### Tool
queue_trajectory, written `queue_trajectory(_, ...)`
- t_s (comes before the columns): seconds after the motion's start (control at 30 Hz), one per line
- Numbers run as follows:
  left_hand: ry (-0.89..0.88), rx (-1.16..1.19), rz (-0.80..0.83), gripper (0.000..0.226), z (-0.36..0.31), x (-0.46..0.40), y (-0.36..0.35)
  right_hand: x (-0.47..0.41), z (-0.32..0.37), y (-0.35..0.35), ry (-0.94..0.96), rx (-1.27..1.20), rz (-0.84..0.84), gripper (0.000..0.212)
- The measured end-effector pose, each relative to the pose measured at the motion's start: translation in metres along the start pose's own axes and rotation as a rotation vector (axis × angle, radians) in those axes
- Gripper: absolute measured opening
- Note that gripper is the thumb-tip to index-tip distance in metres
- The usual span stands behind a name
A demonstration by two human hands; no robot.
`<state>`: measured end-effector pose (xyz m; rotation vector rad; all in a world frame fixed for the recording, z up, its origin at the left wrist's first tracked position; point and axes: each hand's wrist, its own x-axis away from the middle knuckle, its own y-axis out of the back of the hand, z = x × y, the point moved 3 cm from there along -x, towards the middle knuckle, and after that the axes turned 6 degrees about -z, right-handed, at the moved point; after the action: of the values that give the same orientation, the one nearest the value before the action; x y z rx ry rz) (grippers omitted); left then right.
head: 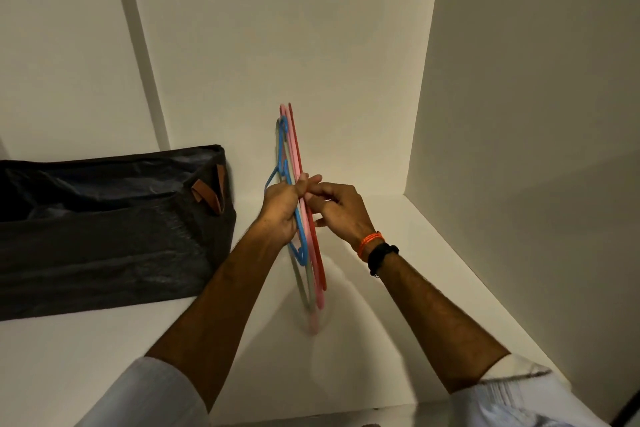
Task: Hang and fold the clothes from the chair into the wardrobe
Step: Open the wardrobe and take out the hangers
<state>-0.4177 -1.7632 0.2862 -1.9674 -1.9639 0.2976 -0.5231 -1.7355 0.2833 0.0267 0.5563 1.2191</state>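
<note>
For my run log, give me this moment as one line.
left hand: grips blue plastic hanger | right hand: pinches red plastic hanger | pink plastic hanger between | garments: none

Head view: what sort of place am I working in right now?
Most likely inside a wardrobe compartment: a white shelf boxed in by plain white walls, a dark fabric storage bag on it, and a bunch of plastic hangers gripped by the left hand and right hand.

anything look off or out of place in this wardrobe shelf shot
Nothing is damaged or spilled. The left hand grips a bunch of plastic hangers while the right hand pinches the red one. The dark storage bag sags open, slightly slumped.
</note>
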Motion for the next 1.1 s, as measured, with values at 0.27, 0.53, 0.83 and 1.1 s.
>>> queue_trajectory(0.27, -0.058, -0.222, -0.022, 0.027, 0.007, 0.024, -0.012, 0.008, 0.016, 0.013, -0.234, -0.051, 0.259, 0.019)
queue_trajectory(0.53, 0.001, -0.029, 0.16, 0.025, 0.009, 0.049, -0.016, 0.043, 0.036, 0.025, -0.23, -0.059, 0.133, 0.028)
queue_trajectory(0.83, 0.099, -0.008, 0.478, 0.028, 0.013, 0.092, 0.003, 0.117, 0.061, 0.007, -0.27, -0.032, -0.28, 0.025)
queue_trajectory(1.1, 0.198, -0.045, 0.806, 0.034, 0.037, 0.196, 0.009, 0.23, 0.078, 0.026, -0.226, 0.111, -0.648, 0.03)
